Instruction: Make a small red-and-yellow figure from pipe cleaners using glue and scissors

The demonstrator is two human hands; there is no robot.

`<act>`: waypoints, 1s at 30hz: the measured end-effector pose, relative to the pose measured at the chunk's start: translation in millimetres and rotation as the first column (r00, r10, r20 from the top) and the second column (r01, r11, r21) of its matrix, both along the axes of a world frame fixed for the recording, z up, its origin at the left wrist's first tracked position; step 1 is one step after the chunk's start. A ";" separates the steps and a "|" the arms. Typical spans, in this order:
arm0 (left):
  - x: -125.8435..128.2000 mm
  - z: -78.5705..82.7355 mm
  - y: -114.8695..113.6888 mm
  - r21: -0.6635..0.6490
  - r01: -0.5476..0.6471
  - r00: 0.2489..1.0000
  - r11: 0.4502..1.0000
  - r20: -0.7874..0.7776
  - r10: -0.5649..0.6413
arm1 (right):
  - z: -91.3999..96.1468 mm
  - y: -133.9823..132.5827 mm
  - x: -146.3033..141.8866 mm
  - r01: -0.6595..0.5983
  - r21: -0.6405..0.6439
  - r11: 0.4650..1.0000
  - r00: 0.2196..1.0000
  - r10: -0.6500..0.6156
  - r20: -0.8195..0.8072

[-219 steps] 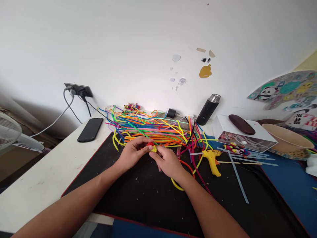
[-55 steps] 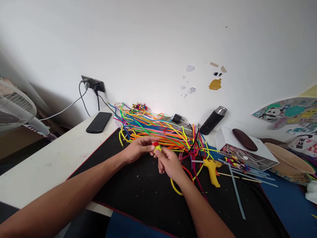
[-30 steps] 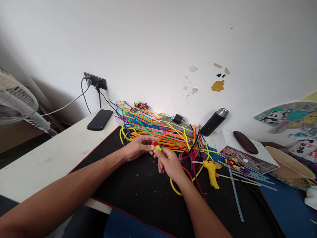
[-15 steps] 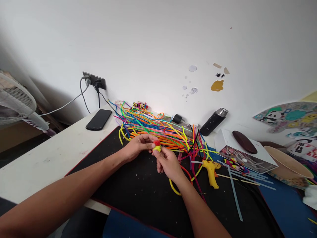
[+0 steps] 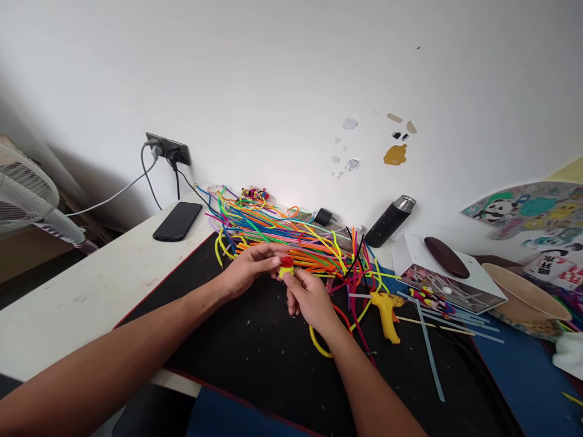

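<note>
A small red-and-yellow coiled piece [image 5: 286,262], apparently of pipe cleaner, is held up between my hands over the black mat [image 5: 255,358]. The thumb and fingers of my right hand [image 5: 306,297] pinch its yellow lower part. My left hand [image 5: 255,267] is closed at its red top, thumb against the edge; the fingertips behind are partly hidden. Just beyond lies a big heap of coloured pipe cleaners [image 5: 282,233]. To the right of my right hand rests a yellow glue gun [image 5: 387,315], with pink and yellow pipe cleaners strewn beside it.
A black phone [image 5: 177,221] lies at left, below a wall socket [image 5: 167,149]. Towards the right are a black flask [image 5: 389,221], a white box [image 5: 412,255] with a dark case [image 5: 446,257], clear glue sticks [image 5: 432,358] and a bowl [image 5: 528,297]. A fan [image 5: 27,188] stands far left.
My left thumb has shifted slightly back from the red top, showing more of it. My right hand keeps its pinch. The whole view has drifted a little.
</note>
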State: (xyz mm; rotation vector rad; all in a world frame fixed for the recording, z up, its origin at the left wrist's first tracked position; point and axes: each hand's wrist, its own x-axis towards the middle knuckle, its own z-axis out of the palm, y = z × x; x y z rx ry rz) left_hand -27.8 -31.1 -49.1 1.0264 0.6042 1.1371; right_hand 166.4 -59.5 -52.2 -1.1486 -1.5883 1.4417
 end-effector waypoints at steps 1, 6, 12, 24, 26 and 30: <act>0.3 0.5 -0.7 -0.004 -0.010 1.000 1.000 -0.001 0.010 | -0.3 0.1 0.0 -0.001 0.001 1.000 1.000 0.001 0.005; 4.2 0.3 -4.6 -0.071 -0.001 0.998 0.997 -0.059 -0.003 | -6.0 -0.1 0.3 -0.008 0.048 0.999 0.998 0.005 0.061; 9.4 1.1 -9.3 -0.157 0.107 0.994 0.982 0.027 -0.104 | -6.0 -1.6 -0.9 -0.005 0.130 0.992 0.982 -0.019 0.188; 12.4 -6.8 -10.6 -0.221 0.152 0.984 0.964 0.127 -0.126 | -5.0 -3.2 -0.7 0.030 0.272 0.962 0.948 -0.114 0.296; 13.4 -7.7 -10.8 -0.229 0.150 0.984 0.962 0.128 -0.123 | -5.0 -3.1 -0.8 0.026 0.288 0.957 0.946 -0.116 0.302; 14.7 -9.9 -10.9 -0.244 0.159 0.983 0.957 0.130 -0.130 | -6.8 -1.9 -0.4 0.009 0.320 0.948 0.935 -0.122 0.334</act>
